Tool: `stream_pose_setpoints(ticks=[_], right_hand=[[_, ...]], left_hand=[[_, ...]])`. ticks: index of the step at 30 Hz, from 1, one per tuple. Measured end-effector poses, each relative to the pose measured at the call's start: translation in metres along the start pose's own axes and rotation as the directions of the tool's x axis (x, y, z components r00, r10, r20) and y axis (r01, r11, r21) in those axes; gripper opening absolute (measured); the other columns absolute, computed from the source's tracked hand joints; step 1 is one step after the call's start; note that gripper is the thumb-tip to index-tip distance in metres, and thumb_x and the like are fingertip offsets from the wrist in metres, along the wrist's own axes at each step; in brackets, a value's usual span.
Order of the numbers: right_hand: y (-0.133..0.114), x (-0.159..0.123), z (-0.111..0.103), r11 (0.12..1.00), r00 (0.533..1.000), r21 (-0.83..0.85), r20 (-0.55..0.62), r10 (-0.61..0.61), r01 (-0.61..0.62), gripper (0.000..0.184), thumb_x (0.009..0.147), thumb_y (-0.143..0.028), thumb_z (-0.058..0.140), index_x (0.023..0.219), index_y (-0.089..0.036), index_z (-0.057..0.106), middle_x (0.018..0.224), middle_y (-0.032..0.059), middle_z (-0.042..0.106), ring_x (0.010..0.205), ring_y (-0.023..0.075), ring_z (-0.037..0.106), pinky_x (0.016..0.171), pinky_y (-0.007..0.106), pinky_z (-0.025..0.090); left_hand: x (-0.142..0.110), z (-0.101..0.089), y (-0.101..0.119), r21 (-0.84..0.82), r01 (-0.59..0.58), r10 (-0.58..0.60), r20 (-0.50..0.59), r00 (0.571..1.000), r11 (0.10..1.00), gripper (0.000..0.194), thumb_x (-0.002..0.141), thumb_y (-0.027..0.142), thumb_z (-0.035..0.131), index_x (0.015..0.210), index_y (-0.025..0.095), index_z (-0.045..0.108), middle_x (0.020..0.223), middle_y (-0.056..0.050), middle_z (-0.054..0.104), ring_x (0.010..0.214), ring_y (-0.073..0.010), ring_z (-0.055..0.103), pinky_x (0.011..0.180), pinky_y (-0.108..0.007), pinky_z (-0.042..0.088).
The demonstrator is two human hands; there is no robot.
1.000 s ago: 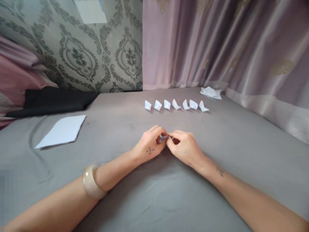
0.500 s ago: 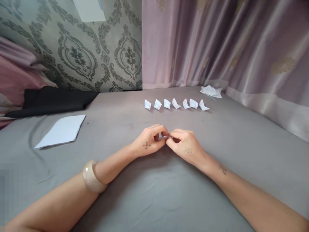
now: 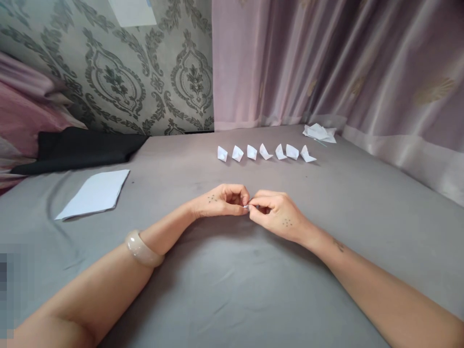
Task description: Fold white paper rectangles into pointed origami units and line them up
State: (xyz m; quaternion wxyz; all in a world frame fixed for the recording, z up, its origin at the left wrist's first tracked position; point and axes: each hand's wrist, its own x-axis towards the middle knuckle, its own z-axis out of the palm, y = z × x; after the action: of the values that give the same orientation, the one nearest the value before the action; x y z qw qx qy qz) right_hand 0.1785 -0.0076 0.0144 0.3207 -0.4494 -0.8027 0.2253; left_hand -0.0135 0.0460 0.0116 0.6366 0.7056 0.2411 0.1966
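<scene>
Left hand [image 3: 222, 199] and right hand [image 3: 277, 212] pinch a small paper piece [image 3: 246, 207] between them, before the folded-paper row [image 3: 252, 152]; the step appears to be folding, next requiring firm creasing.

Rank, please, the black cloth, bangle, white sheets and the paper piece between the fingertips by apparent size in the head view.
1. Black cloth
2. White sheets
3. Bangle
4. Paper piece, judged only by its visible part

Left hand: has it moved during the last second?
Yes. Against the row of folded papers, the back of the left hand has shifted away from the person and somewhat leftward.
</scene>
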Motion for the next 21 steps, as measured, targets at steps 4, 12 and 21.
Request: stream_pose_setpoints(ticks=[4, 12, 21], right_hand=[[-0.003, 0.001, -0.004, 0.997, 0.998, 0.065, 0.026, 0.050, -0.052, 0.025, 0.079, -0.016, 0.053, 0.054, -0.017, 0.057, 0.065, -0.0025, 0.053, 0.055, 0.0070, 0.041, 0.052, 0.023, 0.032], [0.008, 0.001, -0.006, 0.975, 0.987, 0.163, 0.081, 0.142, -0.153, 0.020, 0.081, -0.020, 0.054, 0.068, -0.020, 0.069, 0.077, -0.0015, 0.064, 0.056, 0.0071, 0.045, 0.053, 0.022, 0.037], [0.018, 0.002, -0.005, 0.945, 0.987, 0.285, 0.038, 0.159, -0.163, 0.018, 0.081, -0.024, 0.054, 0.076, -0.019, 0.071, 0.083, 0.0023, 0.066, 0.059, 0.0094, 0.056, 0.056, 0.024, 0.046]], left_hand=[[-0.001, -0.005, -0.001, -0.040, -0.012, 0.012, 0.022, 1.000, 0.999, 0.014, 0.078, 0.022, 0.068, 0.080, 0.015, 0.056, 0.073, 0.003, 0.052, 0.065, -0.0074, 0.046, 0.061, -0.021, 0.036], [-0.001, -0.009, -0.009, -0.033, -0.029, 0.030, 0.021, 0.999, 0.999, 0.015, 0.078, 0.025, 0.069, 0.081, 0.014, 0.059, 0.087, -0.004, 0.061, 0.080, -0.0125, 0.057, 0.075, -0.028, 0.046], [-0.008, -0.011, 0.004, 0.163, -0.068, 0.076, -0.048, 0.996, 0.984, 0.014, 0.081, 0.025, 0.065, 0.082, 0.013, 0.059, 0.086, -0.005, 0.064, 0.070, -0.0102, 0.056, 0.065, -0.025, 0.046]])
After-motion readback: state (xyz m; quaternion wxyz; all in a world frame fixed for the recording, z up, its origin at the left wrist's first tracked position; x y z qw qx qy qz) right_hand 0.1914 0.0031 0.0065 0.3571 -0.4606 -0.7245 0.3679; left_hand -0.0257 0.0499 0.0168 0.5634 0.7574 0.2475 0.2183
